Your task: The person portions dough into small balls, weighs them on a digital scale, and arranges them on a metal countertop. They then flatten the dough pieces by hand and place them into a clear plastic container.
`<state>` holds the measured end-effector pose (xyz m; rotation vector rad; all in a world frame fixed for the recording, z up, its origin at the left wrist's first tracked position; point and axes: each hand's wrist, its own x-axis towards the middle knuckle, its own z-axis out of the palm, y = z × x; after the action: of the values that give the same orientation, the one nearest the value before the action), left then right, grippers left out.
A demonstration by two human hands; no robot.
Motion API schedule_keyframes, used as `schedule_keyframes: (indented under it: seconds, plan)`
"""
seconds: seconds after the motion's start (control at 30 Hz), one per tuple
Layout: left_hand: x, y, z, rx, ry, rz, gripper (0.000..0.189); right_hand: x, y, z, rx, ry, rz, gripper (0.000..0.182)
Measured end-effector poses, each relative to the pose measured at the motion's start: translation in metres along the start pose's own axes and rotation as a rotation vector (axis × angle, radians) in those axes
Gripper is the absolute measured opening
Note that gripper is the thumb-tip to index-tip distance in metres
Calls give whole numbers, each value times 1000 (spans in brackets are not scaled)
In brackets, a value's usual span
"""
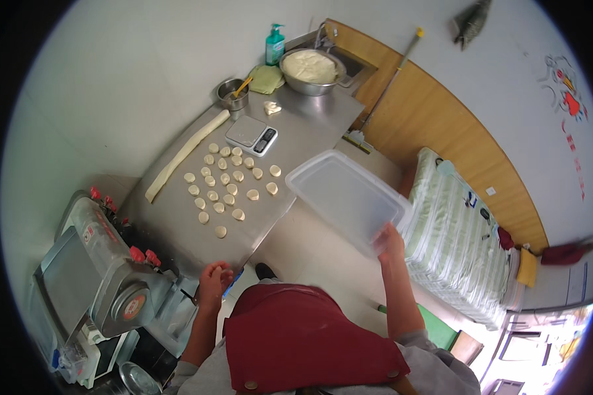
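My right hand grips the near right edge of a translucent plastic lid or shallow box, which is held over the floor beside the steel table. Nothing shows in my left hand, its fingers apart and slightly curled, just off the table's near edge. Several small rounds of dough lie scattered on the table. Behind them to the left stretches a long roll of dough. A kitchen scale sits beyond the rounds, and a small lump of dough lies past it.
At the table's far end stand a metal bowl of dough, a steel pot with a yellow-handled tool, a green cloth and a pump bottle. A dough-rolling machine is at the left, a striped bed at the right.
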<state>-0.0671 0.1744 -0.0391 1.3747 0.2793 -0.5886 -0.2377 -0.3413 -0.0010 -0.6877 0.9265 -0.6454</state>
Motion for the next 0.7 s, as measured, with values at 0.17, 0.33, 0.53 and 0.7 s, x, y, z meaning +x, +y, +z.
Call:
schedule_keyframes:
  seconds: [0.17, 0.33, 0.53, 0.7]
  plan:
    - [37, 48, -7, -58, 188, 27, 26, 126, -35, 100, -336, -78, -46, 20]
    - [52, 52, -7, -125, 496, 48, 25, 286, -116, 174, -748, -292, -71, 30]
    - [47, 10, 55, -223, 773, 30, 22, 452, -124, 277, -1038, -524, 150, 31]
    - [59, 40, 174, -285, 820, -80, 26, 569, -85, 314, -1421, -674, -40, 27]
